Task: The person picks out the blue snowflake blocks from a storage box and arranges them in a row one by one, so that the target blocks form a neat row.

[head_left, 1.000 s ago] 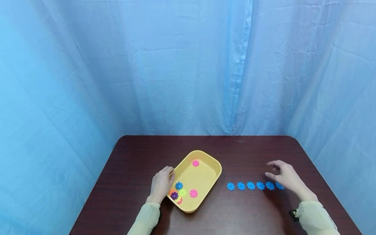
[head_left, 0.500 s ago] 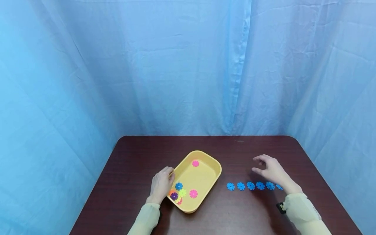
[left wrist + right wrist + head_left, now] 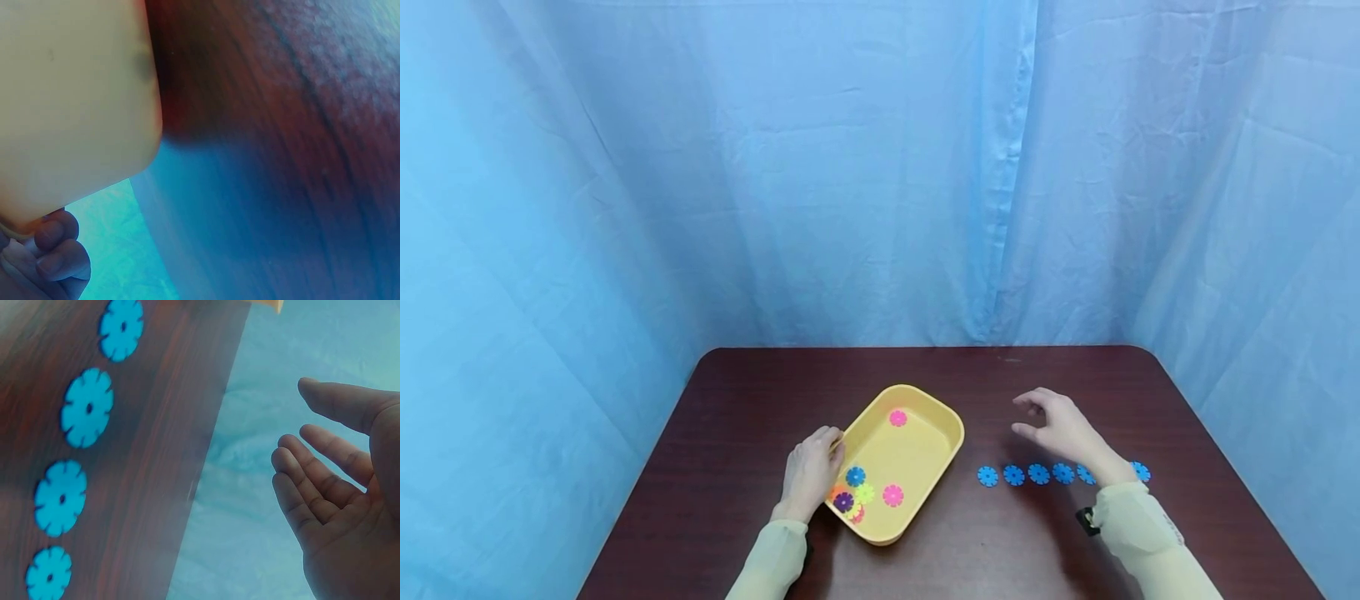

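Note:
My left hand (image 3: pixel 809 475) grips the left rim of a yellow rectangular tray (image 3: pixel 917 508), its fingers curled over the edge; the left wrist view shows curled fingers (image 3: pixel 62 259) at the tray's corner. Inside lie notched flower-shaped discs: a blue disc (image 3: pixel 855 477), a purple disc (image 3: pixel 843 502), a pink disc (image 3: pixel 892 496), another pink disc (image 3: pixel 898 418), and yellow and orange ones bunched near the left end. Above the table my right hand (image 3: pixel 1063 429) hangs with nothing in it, thumb and fingers apart, over a row of blue notched discs (image 3: pixel 87 407).
The row runs left to right from a blue disc (image 3: pixel 987 476) beside the tray to another blue disc (image 3: pixel 1140 472); my right forearm covers part of it. A dark wood table (image 3: pixel 760 392) bears everything, with blue curtains (image 3: pixel 850 208) behind and at both sides.
My right hand has moved left, from the right end of the row toward the tray, uncovering a blue disc at that end. My left hand and the tray have stayed put.

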### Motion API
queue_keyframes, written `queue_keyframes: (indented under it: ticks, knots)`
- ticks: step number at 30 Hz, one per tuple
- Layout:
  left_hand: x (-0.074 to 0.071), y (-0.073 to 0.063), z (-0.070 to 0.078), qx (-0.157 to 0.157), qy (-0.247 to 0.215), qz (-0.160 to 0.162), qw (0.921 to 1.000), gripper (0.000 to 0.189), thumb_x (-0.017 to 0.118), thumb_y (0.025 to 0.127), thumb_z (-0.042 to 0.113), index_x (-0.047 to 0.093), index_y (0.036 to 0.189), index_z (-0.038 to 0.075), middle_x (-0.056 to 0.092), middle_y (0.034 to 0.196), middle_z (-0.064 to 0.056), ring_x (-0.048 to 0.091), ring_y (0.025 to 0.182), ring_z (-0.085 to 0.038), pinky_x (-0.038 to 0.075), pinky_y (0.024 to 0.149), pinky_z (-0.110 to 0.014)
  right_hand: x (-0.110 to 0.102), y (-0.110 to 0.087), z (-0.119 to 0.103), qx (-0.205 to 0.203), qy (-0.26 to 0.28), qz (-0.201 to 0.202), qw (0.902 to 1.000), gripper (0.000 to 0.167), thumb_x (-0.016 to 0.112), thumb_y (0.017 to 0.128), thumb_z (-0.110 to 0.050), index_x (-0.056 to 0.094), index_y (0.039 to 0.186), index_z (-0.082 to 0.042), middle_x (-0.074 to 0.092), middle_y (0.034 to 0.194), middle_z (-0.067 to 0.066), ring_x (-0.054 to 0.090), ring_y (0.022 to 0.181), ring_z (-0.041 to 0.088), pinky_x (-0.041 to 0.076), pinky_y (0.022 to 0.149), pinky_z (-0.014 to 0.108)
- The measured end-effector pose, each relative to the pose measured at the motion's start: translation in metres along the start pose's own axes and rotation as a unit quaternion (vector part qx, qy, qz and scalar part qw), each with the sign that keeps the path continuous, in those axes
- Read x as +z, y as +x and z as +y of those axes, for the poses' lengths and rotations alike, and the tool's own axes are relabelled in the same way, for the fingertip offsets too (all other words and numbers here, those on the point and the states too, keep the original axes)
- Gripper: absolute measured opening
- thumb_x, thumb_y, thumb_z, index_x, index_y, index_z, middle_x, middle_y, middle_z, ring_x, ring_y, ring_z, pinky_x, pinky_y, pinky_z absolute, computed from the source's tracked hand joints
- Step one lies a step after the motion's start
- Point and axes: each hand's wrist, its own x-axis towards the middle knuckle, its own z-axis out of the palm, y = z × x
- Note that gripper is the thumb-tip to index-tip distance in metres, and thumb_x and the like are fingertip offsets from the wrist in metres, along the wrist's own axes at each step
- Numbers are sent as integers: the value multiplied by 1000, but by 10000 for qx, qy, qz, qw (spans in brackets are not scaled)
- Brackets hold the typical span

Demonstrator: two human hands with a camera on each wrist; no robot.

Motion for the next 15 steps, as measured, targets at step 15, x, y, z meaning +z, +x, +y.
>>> queue_keyframes:
  ticks: [15]
  knots:
    - [-1,0,1,26,-29,59,10000,7,75,90,14,73,97,13,68,89,2,64,67,-15,52,59,-33,18,23,-34,-371,93,-90,9992,38,82,83,-15,67,117,-5,65,109,9,59,96,25,53,82,44]
